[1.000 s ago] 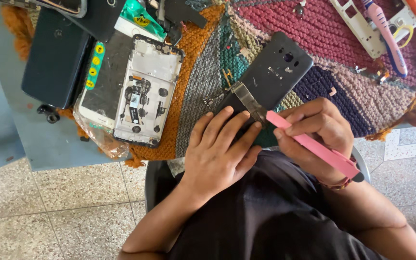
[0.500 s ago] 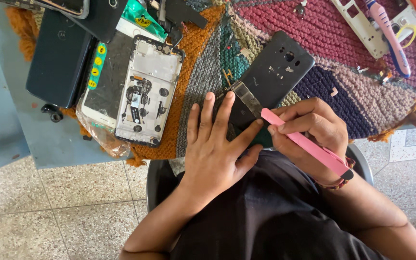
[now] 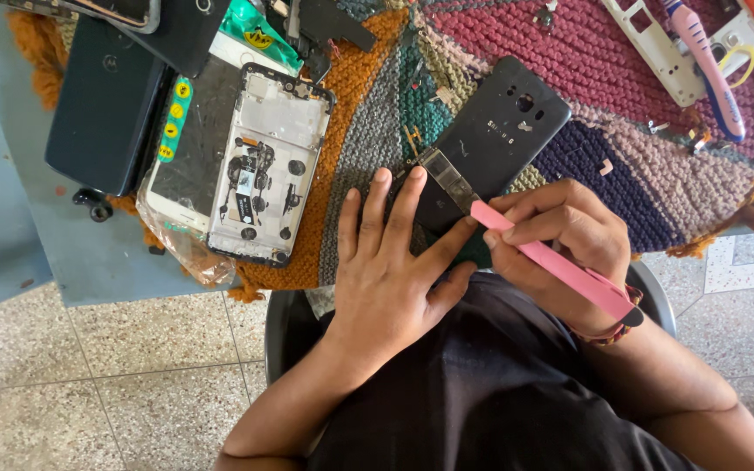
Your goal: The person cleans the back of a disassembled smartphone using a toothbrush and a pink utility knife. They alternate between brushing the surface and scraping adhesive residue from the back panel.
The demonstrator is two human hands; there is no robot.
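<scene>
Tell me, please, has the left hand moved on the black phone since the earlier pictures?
Yes. The left hand has slid up the black phone back, toward its camera cutout, fingers now spread wider.

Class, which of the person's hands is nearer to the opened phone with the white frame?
Left. The left hand lies just right of the opened phone; the right hand, holding the pink tool, is farther right.

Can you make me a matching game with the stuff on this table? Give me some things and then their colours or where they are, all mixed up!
Things:
1. scraper tool
2. black phone
3. opened phone frame
4. toothbrush

Places or states:
A. far to the right on the knitted mat
B. under the left hand
C. held in the right hand
D. lying left of the orange patch, insides showing

Pairs: 1-C, 2-B, 3-D, 4-A
</scene>
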